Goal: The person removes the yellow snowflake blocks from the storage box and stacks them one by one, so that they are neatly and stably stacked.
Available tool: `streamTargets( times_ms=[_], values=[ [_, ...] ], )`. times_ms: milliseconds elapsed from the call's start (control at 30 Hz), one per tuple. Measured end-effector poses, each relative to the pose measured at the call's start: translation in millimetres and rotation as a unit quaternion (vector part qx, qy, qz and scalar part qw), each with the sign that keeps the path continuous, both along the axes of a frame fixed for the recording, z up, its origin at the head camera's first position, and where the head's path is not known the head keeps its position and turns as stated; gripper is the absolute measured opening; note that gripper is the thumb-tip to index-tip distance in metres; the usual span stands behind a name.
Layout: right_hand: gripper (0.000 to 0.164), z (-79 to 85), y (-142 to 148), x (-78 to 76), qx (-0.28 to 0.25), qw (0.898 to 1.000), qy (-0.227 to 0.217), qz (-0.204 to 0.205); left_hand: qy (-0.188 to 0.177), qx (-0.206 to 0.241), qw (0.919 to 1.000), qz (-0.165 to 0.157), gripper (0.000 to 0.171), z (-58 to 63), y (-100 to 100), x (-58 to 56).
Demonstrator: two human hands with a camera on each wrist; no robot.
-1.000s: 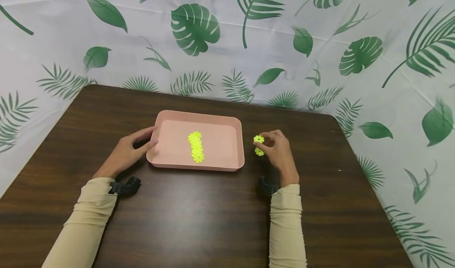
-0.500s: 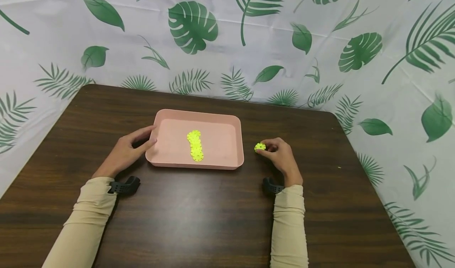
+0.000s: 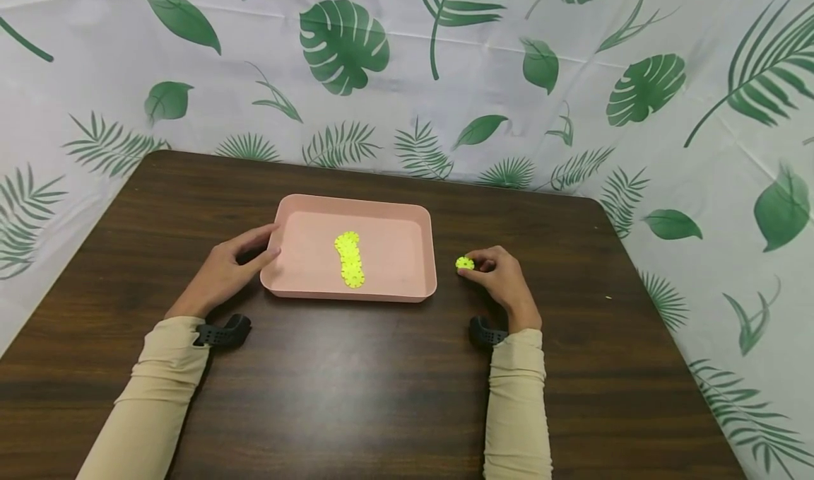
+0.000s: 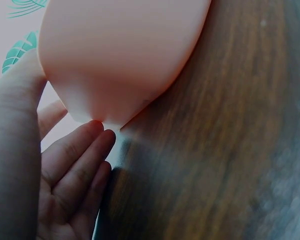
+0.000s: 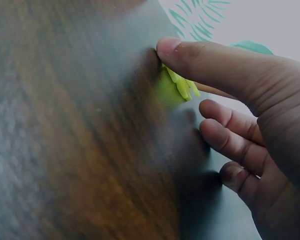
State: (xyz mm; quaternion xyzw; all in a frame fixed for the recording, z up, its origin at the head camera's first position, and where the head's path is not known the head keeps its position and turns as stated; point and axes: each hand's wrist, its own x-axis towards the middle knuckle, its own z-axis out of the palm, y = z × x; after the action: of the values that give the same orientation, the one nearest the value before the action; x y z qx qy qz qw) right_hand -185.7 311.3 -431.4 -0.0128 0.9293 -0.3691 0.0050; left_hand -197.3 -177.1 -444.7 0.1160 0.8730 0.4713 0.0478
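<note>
A pink tray (image 3: 396, 265) lies on the table. My left hand (image 3: 224, 271) holds its left end, thumb and forefinger at the rim; in the left wrist view, other fingertips (image 4: 96, 126) touch the tray's underside or outer wall. Several yellow-green snowflake discs (image 3: 350, 259) overlap in a row inside the tray. Right of the tray, my right hand (image 3: 502, 276) pinches a yellow-green snowflake disc (image 3: 465, 263) between thumb and forefinger at the tabletop. In the right wrist view, the notched yellow-green edges (image 5: 179, 85) look layered, partly hidden by the thumb.
The dark wood-grain table (image 3: 356, 388) runs back to a white leaf-print cloth (image 3: 254, 27). Black wrist straps (image 3: 224, 333) sit on both wrists. A tiny pale speck (image 3: 608, 297) lies on the table at right.
Two discs showed apart at my right fingers a second ago; now one shows there. My right hand has shifted slightly nearer and right. The left hand stays at the tray.
</note>
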Motion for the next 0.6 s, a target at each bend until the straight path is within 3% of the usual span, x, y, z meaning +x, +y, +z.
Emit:
streamTargets(
  times_ms=[167,300,467,600],
  values=[
    [0.045,5.6,-3.9,-0.6,0.012,1.000,-0.005,0.008,-0.002,0.004,1.0000,0.003,0.065,-0.1,-1.5,-0.6],
    [0.045,18.2,-20.2,-4.9,0.010,0.999,0.028,0.011,0.002,0.011,0.9999,0.002,0.063,-1.7,-3.0,-3.0],
    [0.035,35.9,-59.8,-14.3,-0.002,0.995,0.093,0.038,0.006,0.022,0.9997,-0.001,0.062,-3.4,-2.4,-4.9],
    [0.033,41.4,-105.2,-22.6,0.008,0.989,0.111,0.095,0.002,0.025,0.9997,0.005,0.061,-5.8,-2.4,-5.1]
  ],
)
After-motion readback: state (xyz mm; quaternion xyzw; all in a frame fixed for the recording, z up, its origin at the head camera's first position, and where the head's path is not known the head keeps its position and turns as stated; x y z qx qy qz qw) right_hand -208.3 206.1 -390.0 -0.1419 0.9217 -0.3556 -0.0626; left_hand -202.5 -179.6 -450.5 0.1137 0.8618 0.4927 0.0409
